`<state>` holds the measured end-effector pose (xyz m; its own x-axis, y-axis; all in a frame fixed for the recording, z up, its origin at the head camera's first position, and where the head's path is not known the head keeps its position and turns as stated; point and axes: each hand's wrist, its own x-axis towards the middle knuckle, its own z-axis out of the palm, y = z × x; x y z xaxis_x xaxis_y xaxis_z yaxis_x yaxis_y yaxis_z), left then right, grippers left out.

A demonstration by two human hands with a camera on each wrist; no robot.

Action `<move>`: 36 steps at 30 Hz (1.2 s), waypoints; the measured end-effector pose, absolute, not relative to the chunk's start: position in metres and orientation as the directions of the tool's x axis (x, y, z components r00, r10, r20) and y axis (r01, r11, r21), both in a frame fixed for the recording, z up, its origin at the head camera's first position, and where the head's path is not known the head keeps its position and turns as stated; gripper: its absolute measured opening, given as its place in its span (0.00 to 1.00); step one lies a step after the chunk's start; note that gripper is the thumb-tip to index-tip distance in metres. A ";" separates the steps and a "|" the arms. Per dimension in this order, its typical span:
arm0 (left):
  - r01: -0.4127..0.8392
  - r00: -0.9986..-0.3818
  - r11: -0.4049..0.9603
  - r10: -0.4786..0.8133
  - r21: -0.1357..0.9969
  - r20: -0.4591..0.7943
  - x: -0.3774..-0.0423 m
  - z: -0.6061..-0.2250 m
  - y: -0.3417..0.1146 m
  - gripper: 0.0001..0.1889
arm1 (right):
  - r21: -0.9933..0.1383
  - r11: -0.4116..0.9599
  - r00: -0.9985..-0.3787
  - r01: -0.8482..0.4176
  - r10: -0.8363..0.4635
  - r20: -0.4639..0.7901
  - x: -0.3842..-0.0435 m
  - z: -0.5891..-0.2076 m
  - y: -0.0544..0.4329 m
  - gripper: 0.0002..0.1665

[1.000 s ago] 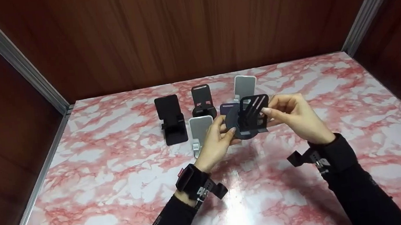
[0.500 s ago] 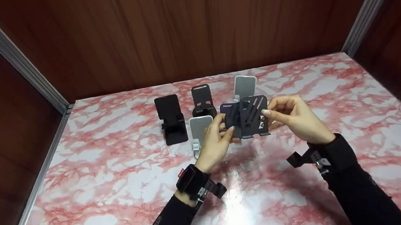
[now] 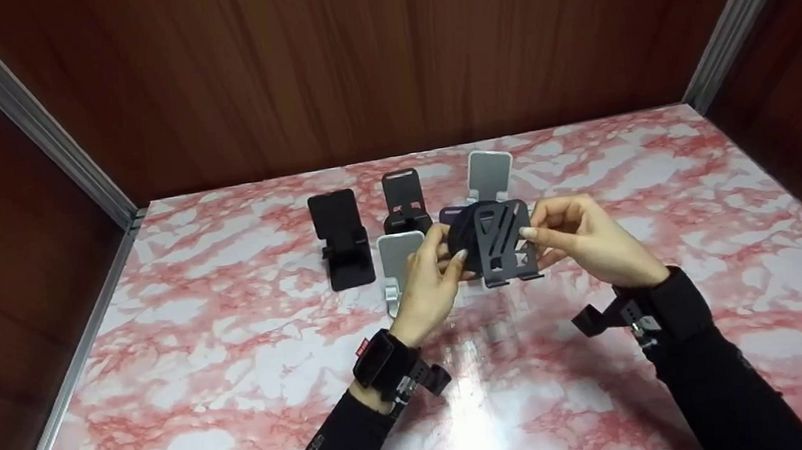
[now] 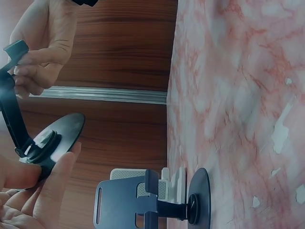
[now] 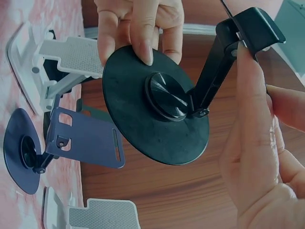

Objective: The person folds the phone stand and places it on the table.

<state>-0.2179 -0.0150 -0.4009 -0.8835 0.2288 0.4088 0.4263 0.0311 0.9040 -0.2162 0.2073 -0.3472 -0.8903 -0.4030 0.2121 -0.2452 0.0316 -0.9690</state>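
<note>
Both hands hold one black phone stand [image 3: 505,243] above the table. It has a round base [image 5: 138,124], a hinged arm [image 5: 215,71] and a slotted plate. My left hand [image 3: 427,286] pinches the edge of the base, thumb on one face and fingers on the other. At the plate's right side, my right hand [image 3: 588,241] grips it between thumb and fingers. In the head view the plate stands in front of the base and covers part of it. The right wrist view shows the base's face and its central pivot in full.
Several other phone stands stand behind: a black one [image 3: 342,239] at left, a black round-based one [image 3: 403,194], a silver one [image 3: 491,173] at the back, a silver one [image 3: 397,255] beside the left hand, and a dark blue one [image 5: 88,138]. Wooden panels enclose the marbled table [image 3: 239,394].
The held stand's plate has swung round and dropped slightly, so its slotted face now shows more toward the head camera. Base and arm have turned with it. Both hands keep hold; the right hand lowered slightly.
</note>
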 end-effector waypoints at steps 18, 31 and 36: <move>0.505 -0.857 0.135 0.200 0.852 0.476 -0.218 -0.401 -0.013 0.06 | -0.993 -0.064 -0.846 -0.096 -0.521 0.115 -0.222 -0.353 0.210 0.08; 0.613 -0.790 0.189 0.176 0.767 0.588 -0.219 -0.404 -0.012 0.05 | -0.991 -0.130 -0.793 -0.016 -0.603 0.092 -0.224 -0.355 0.212 0.09; 0.603 -0.797 0.184 0.177 0.776 0.577 -0.220 -0.405 -0.012 0.05 | -0.993 -0.120 -0.815 0.016 -0.577 0.056 -0.224 -0.355 0.212 0.07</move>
